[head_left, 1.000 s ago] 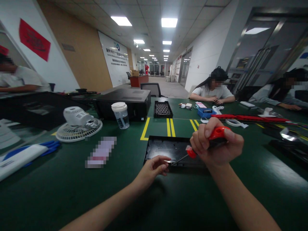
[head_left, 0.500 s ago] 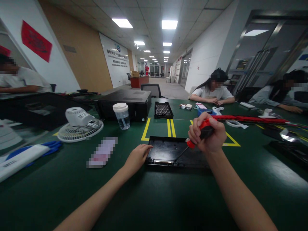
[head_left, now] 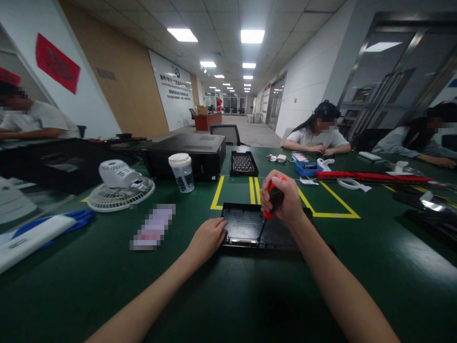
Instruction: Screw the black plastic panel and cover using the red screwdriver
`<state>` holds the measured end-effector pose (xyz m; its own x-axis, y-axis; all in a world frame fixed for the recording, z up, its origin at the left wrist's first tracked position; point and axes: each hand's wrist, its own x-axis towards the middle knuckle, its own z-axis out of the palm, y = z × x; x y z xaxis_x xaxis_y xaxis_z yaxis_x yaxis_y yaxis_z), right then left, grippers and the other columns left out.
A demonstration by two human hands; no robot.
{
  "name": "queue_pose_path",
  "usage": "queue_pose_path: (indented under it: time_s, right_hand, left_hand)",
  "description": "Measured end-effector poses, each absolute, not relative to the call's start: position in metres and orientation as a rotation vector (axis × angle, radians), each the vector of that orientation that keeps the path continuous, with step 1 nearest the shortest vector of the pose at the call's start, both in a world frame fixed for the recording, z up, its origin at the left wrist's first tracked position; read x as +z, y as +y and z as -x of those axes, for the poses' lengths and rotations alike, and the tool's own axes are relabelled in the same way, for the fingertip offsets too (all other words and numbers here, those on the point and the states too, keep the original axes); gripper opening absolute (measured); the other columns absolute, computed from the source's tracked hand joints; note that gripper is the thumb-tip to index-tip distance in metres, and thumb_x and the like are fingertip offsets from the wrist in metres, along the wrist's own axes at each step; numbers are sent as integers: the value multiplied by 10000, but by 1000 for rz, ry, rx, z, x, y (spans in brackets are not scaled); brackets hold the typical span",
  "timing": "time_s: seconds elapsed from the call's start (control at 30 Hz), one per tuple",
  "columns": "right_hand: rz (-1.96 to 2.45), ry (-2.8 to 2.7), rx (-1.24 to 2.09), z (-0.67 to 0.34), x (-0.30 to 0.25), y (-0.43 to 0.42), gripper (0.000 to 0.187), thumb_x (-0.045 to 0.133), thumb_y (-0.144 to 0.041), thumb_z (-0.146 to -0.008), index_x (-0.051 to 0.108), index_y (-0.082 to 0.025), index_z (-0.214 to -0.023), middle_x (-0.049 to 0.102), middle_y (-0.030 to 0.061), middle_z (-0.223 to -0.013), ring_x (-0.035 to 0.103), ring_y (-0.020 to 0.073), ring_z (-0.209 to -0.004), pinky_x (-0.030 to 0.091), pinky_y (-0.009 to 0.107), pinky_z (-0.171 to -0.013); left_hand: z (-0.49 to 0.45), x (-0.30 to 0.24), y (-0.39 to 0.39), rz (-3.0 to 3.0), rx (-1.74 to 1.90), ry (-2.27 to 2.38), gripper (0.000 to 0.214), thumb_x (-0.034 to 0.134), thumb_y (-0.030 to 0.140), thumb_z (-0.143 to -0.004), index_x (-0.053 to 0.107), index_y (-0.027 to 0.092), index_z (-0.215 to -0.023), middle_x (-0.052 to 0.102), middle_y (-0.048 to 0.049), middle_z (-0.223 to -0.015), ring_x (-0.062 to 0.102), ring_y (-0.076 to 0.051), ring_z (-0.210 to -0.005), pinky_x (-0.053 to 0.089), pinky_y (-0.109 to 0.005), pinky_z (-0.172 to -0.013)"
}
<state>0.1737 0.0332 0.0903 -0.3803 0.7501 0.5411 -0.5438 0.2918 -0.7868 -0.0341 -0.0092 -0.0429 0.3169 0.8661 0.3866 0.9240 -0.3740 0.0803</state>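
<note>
The right hand (head_left: 286, 200) grips a red-and-black-handled metal screwdriver (head_left: 276, 194), shaft slanting down to a shallow black rectangular panel (head_left: 242, 222) on the dark green surface (head_left: 228, 295). The left hand (head_left: 209, 234), fingers together, touches the panel's left edge; whether it grips is unclear.

I can read no word for certain. Far beyond my left hand (head_left: 209, 237), a white wall panel (head_left: 164, 110) carries a logo (head_left: 175, 72) with rows of dark characters (head_left: 174, 85) below, too small and blurred for me. Further left, a red paper sheet (head_left: 57, 63) bears a dark marking I cannot decipher. Nearer, a black case (head_left: 189, 140) wears a pale sticker (head_left: 213, 178), illegible.
</note>
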Motion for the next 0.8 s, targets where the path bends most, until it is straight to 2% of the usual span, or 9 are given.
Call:
queue_pose_path:
  time_s: [0.8]
  right_hand:
    - [294, -1465, 1431, -164, 70, 38, 168, 513, -271, -783, 475, -158, -665, 503, -44, -441, 392, 66, -289, 323, 172, -292]
  left_hand:
    - [32, -39, -12, 2406, -522, -1643, 257, 450, 183, -859, 604, 148, -1062, 616, -101, -1142, 571, -214, -1054, 437, -356, -946]
